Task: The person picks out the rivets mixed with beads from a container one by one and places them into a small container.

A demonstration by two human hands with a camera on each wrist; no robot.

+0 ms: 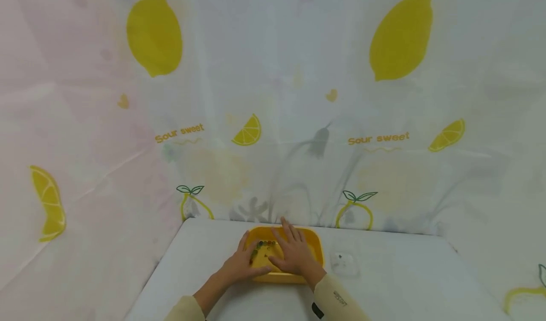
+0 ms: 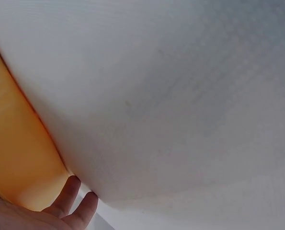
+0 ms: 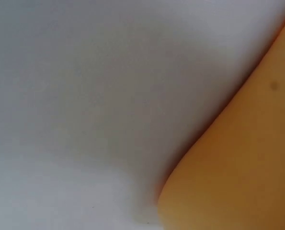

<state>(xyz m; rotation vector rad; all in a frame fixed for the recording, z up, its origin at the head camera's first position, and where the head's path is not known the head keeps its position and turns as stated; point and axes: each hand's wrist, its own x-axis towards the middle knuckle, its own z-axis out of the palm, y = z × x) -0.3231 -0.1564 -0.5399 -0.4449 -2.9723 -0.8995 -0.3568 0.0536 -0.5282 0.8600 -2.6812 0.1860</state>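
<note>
A yellow tray [image 1: 275,277] stands on the white table, with a row of small round beads [image 1: 266,243] in dark, green and reddish tones along its inner left and back sides. My left hand [image 1: 241,265] lies over the tray's left side, thumb stretched along the near rim. Two left fingertips show beside the tray's outer wall [image 2: 17,139] in the left wrist view. Over the tray's right half, my right hand [image 1: 294,254] has its fingers spread towards the back rim. Only the tray's wall [image 3: 243,172] and the table appear in the right wrist view; that hand is hidden there.
To the right of the tray lies a small clear packet or box [image 1: 344,265] with something dark in it; its kind is unclear. The white table [image 1: 396,273] meets a lemon-printed sheet [image 1: 277,98] behind the tray.
</note>
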